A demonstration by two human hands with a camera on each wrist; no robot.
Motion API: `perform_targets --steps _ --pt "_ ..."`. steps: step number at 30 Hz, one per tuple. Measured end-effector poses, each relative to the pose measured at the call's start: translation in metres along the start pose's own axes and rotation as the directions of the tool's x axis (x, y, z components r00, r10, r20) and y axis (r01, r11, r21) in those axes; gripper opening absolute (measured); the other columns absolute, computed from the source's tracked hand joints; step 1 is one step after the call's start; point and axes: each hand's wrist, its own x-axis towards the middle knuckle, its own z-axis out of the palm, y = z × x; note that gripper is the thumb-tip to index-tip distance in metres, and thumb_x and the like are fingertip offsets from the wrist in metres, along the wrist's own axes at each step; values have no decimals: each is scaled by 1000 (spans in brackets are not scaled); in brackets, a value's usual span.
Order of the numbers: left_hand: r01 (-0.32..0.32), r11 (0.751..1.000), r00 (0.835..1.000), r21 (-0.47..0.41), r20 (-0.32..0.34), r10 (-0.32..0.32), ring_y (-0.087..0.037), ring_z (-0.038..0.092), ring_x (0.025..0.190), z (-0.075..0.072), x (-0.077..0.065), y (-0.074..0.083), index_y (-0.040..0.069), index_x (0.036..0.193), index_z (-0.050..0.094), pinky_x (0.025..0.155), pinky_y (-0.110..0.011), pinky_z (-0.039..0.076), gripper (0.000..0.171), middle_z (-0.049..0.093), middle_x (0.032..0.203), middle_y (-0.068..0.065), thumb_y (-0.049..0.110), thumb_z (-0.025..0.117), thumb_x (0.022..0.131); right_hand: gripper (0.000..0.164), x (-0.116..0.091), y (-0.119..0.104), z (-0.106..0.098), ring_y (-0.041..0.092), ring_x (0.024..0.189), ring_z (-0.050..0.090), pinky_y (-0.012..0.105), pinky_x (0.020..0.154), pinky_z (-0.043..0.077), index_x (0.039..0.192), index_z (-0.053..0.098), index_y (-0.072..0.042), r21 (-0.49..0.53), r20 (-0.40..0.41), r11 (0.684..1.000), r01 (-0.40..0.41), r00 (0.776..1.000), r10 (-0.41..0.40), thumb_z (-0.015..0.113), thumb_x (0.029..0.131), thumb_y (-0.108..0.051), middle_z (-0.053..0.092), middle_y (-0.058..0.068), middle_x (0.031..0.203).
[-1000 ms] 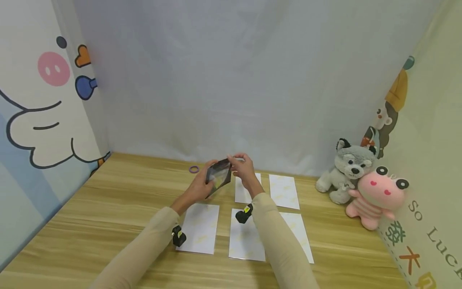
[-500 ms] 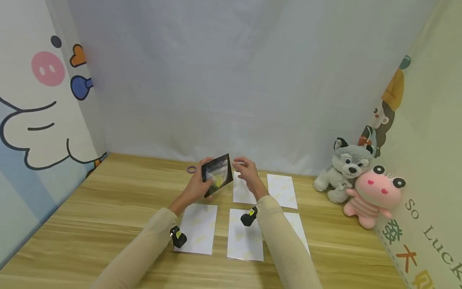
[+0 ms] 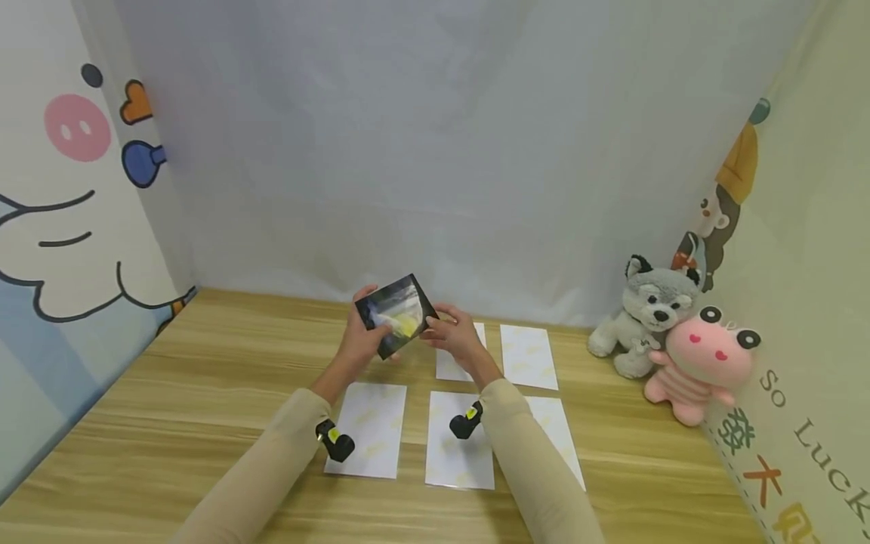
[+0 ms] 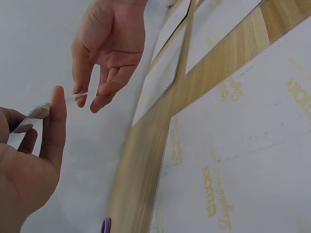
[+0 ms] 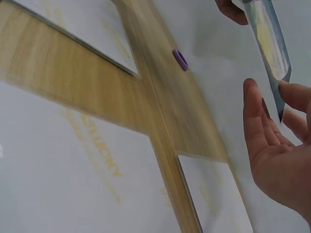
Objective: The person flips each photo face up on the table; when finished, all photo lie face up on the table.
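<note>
A glossy photo print (image 3: 401, 306) with dark edges and a bright yellow patch is held up above the table, tilted. My left hand (image 3: 359, 336) grips its left side, with the thumb across the picture face. At the print's right corner, my right hand (image 3: 457, 335) pinches it between thumb and fingers, as the right wrist view also shows. A dark corner stands out past the picture's right edge; I cannot tell whether it belongs to a second print. In the left wrist view the print (image 4: 39, 112) is seen almost edge-on and looks slightly bent.
Several white sheets with yellow lettering, one at front left (image 3: 367, 431) and one at back right (image 3: 529, 357), lie in rows on the wooden table (image 3: 204, 408). A purple ring (image 5: 180, 59) lies near the back edge. A grey plush husky (image 3: 655, 313) and pink plush frog (image 3: 707, 363) sit at right.
My right hand came off the print's corner, then moved back to pinch it. The print, in my left hand, has moved left and up slightly and turned its picture more toward me.
</note>
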Motion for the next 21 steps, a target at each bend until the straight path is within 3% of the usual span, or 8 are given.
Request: perform_targets --steps 4,9,16,21 --pt "-6 999 999 -51 -36 4 -19 53 95 2 1 -2 16 154 21 67 -19 51 80 42 138 -19 -16 51 88 58 -2 3 5 10 63 70 23 65 59 152 35 -4 76 38 997 6 999 -9 52 98 8 69 4 71" --pt "-4 997 998 -83 -65 -1 -19 54 92 5 0 -2 16 153 20 65 -20 53 80 44 133 -19 -16 50 87 66 -3 5 9 10 61 70 21 63 58 156 29 -7 115 8 993 18 1000 -19 50 96 11 68 4 70" --pt "11 999 998 -39 -67 -14 -22 56 93 3 -3 -3 19 155 20 60 -23 55 80 44 134 -20 -14 53 89 67 -4 8 12 9 61 69 21 63 58 156 28 -4 129 -16 991 42 999 -40 51 95 13 67 3 69" --pt "-9 1000 998 22 -62 10 -20 53 97 0 -3 -6 16 155 22 69 -18 50 78 44 141 -21 -11 57 91 67 -4 8 12 10 60 69 21 63 58 155 29 -4 131 -26 991 40 999 -37 51 94 13 67 2 68"
